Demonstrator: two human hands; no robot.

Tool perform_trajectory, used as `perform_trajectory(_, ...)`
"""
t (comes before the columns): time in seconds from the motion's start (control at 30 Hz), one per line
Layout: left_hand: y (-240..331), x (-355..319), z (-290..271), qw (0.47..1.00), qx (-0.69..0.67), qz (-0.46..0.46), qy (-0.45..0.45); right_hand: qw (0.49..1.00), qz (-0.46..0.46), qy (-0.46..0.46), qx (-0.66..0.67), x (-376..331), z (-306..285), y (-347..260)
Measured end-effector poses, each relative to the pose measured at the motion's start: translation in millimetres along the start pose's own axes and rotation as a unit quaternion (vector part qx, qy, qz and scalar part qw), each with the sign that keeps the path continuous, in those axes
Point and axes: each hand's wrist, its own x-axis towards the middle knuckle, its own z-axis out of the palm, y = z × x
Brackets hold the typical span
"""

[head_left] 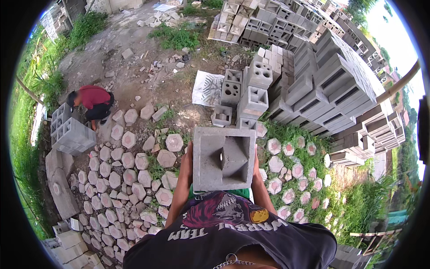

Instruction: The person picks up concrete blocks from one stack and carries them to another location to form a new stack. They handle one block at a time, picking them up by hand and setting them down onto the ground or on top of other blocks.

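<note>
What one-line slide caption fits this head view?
Both hands, left hand and right hand, grip a square grey concrete vent block at chest height above hexagonal pavers.

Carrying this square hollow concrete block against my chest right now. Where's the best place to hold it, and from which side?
Grip the concrete ventilation block by its two outer side walls, one hand from each side, as the left hand and right hand do now. Those thick, flat frame walls look like the sturdiest hold, and probably the best balanced. The thinner angled inner ribs likely make a poorer grip.

Grey square hollow concrete block [224, 158], held chest-high
</note>
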Motion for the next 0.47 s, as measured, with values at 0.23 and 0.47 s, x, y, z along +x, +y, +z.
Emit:
perform_trajectory(0.23, 5, 117, -62, 0.984, -0.176, 0.005, -0.001, 0.996, 0.058, -0.054, -0.041, 144, 64, 6)
perform_trajectory(0.47, 96, 237, -84, 0.975, -0.216, 0.027, 0.041, 0.980, 0.114, -0.097, -0.130, 320, 136, -23)
